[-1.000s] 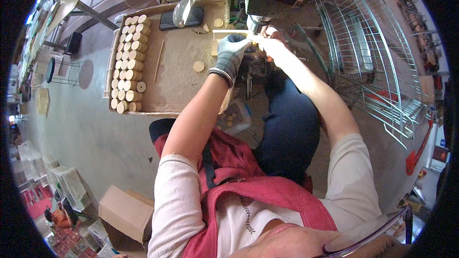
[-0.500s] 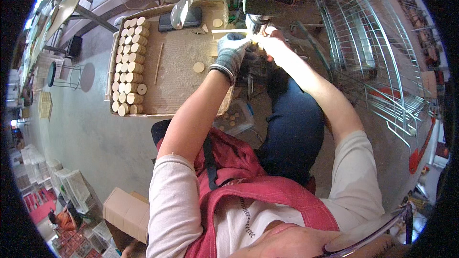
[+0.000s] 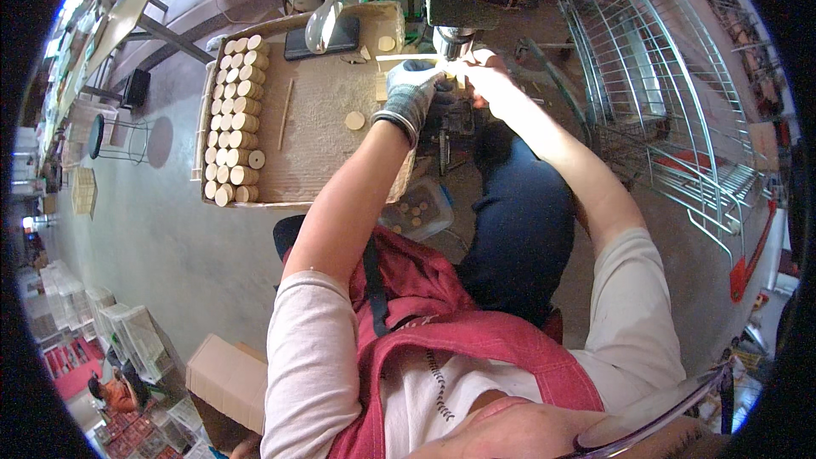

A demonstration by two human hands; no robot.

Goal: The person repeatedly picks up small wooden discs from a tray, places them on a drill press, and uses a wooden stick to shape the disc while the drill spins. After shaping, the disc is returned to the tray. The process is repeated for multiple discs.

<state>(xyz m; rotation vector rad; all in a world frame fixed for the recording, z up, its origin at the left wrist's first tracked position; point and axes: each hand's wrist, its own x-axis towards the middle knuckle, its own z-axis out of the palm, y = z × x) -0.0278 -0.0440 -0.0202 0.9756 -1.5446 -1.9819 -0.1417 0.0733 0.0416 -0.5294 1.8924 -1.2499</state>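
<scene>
My left hand (image 3: 411, 95), in a grey work glove, reaches up to a metal drill chuck (image 3: 453, 40). Its fingers are closed at a small, brightly lit pale piece whose kind I cannot make out. Bare, my right hand (image 3: 486, 79) meets it from the other side, fingers bent inward beside the chuck, and glare hides what they grip. A pale wooden strip (image 3: 404, 58) lies just beyond the glove, with a wooden block (image 3: 382, 87) beside it. Left of the gloved hand, several wooden discs (image 3: 247, 87) are stacked in rows inside a cardboard tray (image 3: 310, 136).
A lamp (image 3: 323, 27) hangs over the tray, near a dark flat case (image 3: 297, 43). Below the tray sits a clear plastic tub (image 3: 427, 211) with small discs. Wire racks (image 3: 659, 76) stand at right, a stool (image 3: 98, 136) at far left, and a cardboard box (image 3: 228, 378) at lower left.
Both hands stay at the chuck with almost the same grip. The whole view has shifted slightly; nothing is visibly taken up or let go.
</scene>
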